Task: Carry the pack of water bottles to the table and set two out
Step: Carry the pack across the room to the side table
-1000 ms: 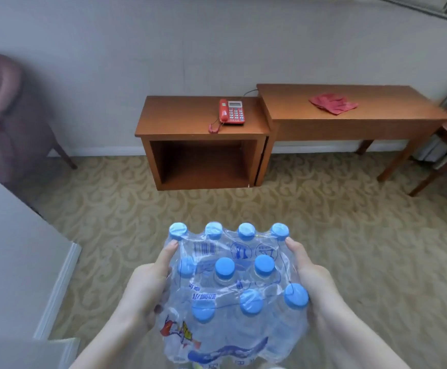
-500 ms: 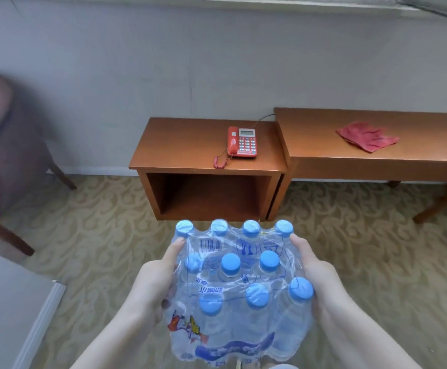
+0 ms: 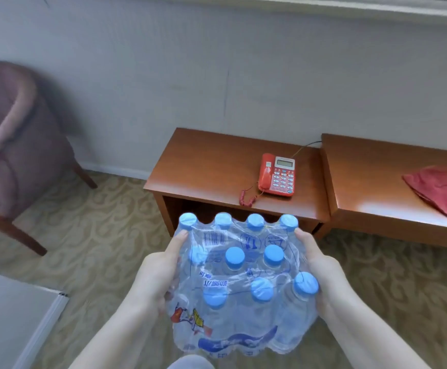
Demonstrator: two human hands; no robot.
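- The pack of water bottles [image 3: 243, 283] is held in the air over the carpet [image 3: 89, 235], close to the body, between two bare hands — it touches no surface.
- The left hand [image 3: 156, 278] is pressed flat against the left side of the pack, its fingers closed on the plastic wrap and its fingertips reaching up toward the far-left cap.
- The right hand [image 3: 323, 275] is wrapped round the right side in the same way, with the thumb laid along the top edge near the far-right cap.
- Blue caps are seen through the clear shrink-wrap in rows; a barcode is printed on the top film, and red, yellow and blue artwork on the near side.
- A white panel [image 3: 12, 320] is seen at the lower left, beside the left forearm.
- Just beyond the pack, a low wooden surface [image 3: 206, 166] with an open compartment beneath is set against the wall — a red telephone [image 3: 277, 174] with a coiled cord rests on its right part.
- Touching it on the right, a slightly higher wooden surface [image 3: 376, 179] carries a crumpled red cloth [image 3: 440, 190].
- At the far left, a purple armchair [image 3: 17, 139] with wooden legs is stood near the wall.
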